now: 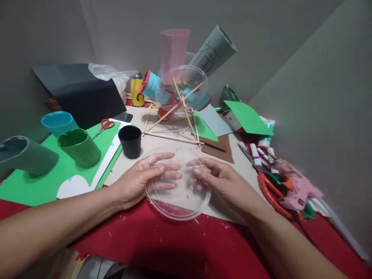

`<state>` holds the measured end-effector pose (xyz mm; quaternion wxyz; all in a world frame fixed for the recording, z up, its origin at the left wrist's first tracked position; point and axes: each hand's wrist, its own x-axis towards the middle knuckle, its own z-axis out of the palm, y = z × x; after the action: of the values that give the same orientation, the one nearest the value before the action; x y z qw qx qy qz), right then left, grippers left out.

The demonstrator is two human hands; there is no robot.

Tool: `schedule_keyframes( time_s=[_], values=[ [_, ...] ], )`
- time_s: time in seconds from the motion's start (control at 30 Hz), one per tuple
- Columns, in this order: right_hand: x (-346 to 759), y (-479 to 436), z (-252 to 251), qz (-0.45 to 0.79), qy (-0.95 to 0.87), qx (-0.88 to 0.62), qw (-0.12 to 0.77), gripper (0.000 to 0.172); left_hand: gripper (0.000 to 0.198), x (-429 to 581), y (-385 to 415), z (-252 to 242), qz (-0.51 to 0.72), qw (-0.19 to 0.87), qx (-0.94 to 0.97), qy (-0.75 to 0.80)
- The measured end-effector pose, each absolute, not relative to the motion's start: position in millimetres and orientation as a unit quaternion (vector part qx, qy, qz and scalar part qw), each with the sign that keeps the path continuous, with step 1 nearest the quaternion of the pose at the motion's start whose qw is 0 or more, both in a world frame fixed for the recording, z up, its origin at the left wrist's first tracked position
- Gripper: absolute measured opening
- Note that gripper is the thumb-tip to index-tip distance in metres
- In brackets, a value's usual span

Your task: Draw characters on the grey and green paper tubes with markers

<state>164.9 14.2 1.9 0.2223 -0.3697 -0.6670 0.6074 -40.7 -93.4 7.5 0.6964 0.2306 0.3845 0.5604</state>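
A clear round plastic lid (180, 211) is held low over the board, gripped from both sides. My left hand (155, 176) has its thumb on the near face, with the fingers showing through behind the rim. On the other side my right hand (210, 174) pinches the edge between thumb and fingers. Beyond the lid stands a frame of wooden sticks (171, 137), bearing a wheel of clear discs (199, 71) with paper tubes around it. Among them are a pink tube (174, 50) and a grey-blue tube (215, 50). A black cup (130, 143) stands upright left of the frame.
Left, a grey tube (35, 157), green tube (80, 147) and blue tube (59, 122) rest on green sheets, with red-handled scissors (106, 126). Right lie orange-handled scissors (267, 192), a pink glue gun (299, 186) and markers (255, 155). A yellow lighter-shaped container (137, 91) stands behind.
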Motion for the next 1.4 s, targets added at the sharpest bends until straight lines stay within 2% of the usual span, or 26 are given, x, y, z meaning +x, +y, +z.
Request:
schedule_keyframes(
  time_s=[0.07,0.13,0.33,0.57,0.73,0.8,0.93,1.07,1.2,1.4],
  values=[
    [165.5,18.2,0.5,0.642,-0.63,-0.379,0.219,0.049,0.039,-39.5,-93.6,3.7,0.558,0.694,0.239,0.388],
    [166.5,23.9,-1.3,0.636,-0.602,-0.407,0.259,0.053,0.042,-38.4,-94.4,0.0,0.56,0.675,0.261,0.402],
    [165.6,38.2,-9.0,0.659,-0.512,-0.452,0.315,0.068,0.056,-36.5,-98.4,0.8,0.589,0.551,0.347,0.479],
    [156.6,28.5,-6.5,0.68,-0.5,-0.429,0.322,0.079,0.036,-51.7,-115.7,45.4,0.57,0.326,0.459,0.598],
    [154.9,22.7,-5.6,0.689,-0.536,-0.398,0.284,0.074,0.043,-82.3,-135.4,86.4,0.418,0.079,0.589,0.687],
    [154.6,21.3,-8.2,0.689,-0.545,-0.398,0.265,0.071,0.042,-96.7,-135.2,89.1,0.344,0.016,0.62,0.705],
    [152.7,21.0,-12.6,0.673,-0.566,-0.412,0.239,0.069,0.041,-119.3,-120.6,74.0,0.243,0.057,0.617,0.747],
    [151.6,23.7,-14.8,0.625,-0.607,-0.427,0.241,0.063,0.035,-130.4,-103.0,57.0,0.235,0.074,0.614,0.75],
    [152.8,26.1,-16.5,0.564,-0.655,-0.422,0.274,0.051,0.022,-136.0,-95.0,56.6,0.309,0.101,0.6,0.731],
    [154.5,26.3,-10.8,0.569,-0.652,-0.426,0.265,0.047,0.024,-127.9,-86.0,70.0,0.49,0.247,0.486,0.68]
  ],
)
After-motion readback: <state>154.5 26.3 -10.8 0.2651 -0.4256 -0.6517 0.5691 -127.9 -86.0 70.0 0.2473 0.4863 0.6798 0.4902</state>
